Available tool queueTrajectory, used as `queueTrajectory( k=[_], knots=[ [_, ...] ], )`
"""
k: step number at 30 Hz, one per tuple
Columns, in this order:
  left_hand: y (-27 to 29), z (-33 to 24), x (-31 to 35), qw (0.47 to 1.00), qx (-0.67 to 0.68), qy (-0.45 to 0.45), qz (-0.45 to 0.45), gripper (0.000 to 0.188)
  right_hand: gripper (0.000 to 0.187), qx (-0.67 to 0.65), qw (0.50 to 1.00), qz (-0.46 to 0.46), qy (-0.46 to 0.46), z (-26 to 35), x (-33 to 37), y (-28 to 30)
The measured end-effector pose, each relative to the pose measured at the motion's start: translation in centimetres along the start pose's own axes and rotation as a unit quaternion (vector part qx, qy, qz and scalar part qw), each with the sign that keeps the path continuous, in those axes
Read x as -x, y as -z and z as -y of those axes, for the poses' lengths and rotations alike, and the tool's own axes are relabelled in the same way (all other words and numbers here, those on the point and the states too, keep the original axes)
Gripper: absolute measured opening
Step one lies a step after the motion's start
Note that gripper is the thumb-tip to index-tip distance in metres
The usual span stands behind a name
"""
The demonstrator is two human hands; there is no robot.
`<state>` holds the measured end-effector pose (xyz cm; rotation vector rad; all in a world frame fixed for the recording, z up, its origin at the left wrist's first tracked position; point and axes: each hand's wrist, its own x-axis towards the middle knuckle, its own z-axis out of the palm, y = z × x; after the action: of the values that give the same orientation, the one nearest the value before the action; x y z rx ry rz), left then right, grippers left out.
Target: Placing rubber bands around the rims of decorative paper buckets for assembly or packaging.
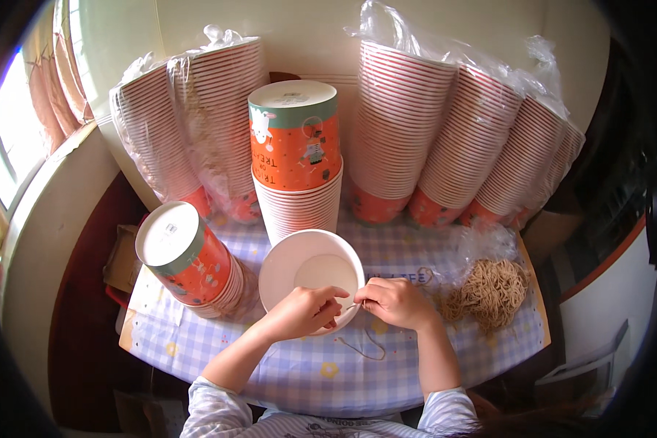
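Observation:
A white-lined paper bucket stands at the middle of the table, its open mouth tilted toward me. My right hand is at the right side of its rim, thumb and fingers pinched on a short end of brown string. Over the near part of the rim is my left hand, its fingers bent and the index finger pointing at the string end. What the left fingers hold, if anything, is hidden. A loose length of the string hangs below the bucket on the cloth.
Behind the bucket rises a stack of orange and green paper buckets, upside down. A shorter stack leans at left. Tall plastic-wrapped stacks line the back. A heap of brown strings lies right on the checked tablecloth.

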<state>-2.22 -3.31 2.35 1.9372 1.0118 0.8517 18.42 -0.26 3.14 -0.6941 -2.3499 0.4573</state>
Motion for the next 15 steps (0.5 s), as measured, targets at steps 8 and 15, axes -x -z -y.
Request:
queueTrajectory(
  k=[8, 15],
  knots=[
    [-1.1, 0.2, -0.3, 0.992, -0.102, -0.069, -0.004, 0.010, 0.017, -0.047, 0.998, 0.038, -0.008, -0.6, -0.1, -0.7],
    [-0.8, -0.2, -0.3, 0.993, -0.087, -0.062, -0.045, 0.005, 0.018, -0.060, 0.997, 0.028, -0.043, -0.4, -0.1, -0.6]
  ],
)
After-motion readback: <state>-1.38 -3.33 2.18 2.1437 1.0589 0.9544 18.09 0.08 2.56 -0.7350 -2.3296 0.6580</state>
